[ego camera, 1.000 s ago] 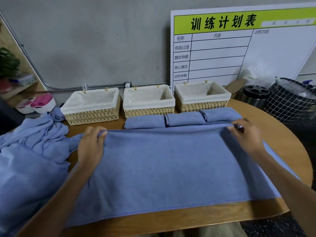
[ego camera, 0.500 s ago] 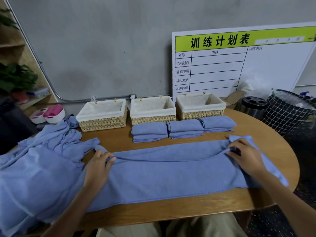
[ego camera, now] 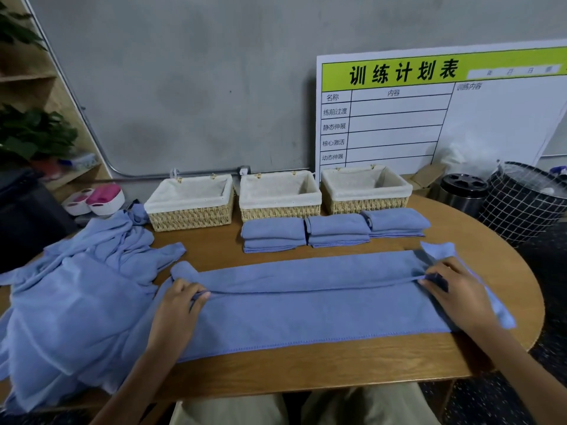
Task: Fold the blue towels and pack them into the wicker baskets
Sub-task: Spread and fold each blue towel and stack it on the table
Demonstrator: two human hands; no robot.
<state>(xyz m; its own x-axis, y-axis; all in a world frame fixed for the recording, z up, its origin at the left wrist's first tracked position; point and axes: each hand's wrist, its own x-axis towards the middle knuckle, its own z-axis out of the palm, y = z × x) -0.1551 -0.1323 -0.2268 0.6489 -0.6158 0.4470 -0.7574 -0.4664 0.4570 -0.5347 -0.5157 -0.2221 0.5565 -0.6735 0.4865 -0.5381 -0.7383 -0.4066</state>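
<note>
A long blue towel (ego camera: 310, 308) lies across the wooden table (ego camera: 306, 372), its far edge folded toward me. My left hand (ego camera: 178, 305) pinches that folded edge at the left end. At the right end my right hand (ego camera: 454, 289) pinches the same edge. Three folded blue towel stacks (ego camera: 334, 230) sit in a row behind it. Three lined wicker baskets (ego camera: 190, 204) (ego camera: 279, 199) (ego camera: 365, 191) stand along the wall with nothing in them. A heap of loose blue towels (ego camera: 70, 302) covers the table's left side.
A planning board (ego camera: 429, 118) leans on the wall behind the right basket. A metal canister (ego camera: 463, 191) and a black wire bin (ego camera: 521, 200) stand at the far right. White-and-pink tubs (ego camera: 98, 199) sit at the far left, beside a shelf with a plant.
Both hands have drawn the towel's far edge toward me, folding it over. The towel went from a broad sheet to a long narrow band. The camera has tilted up.
</note>
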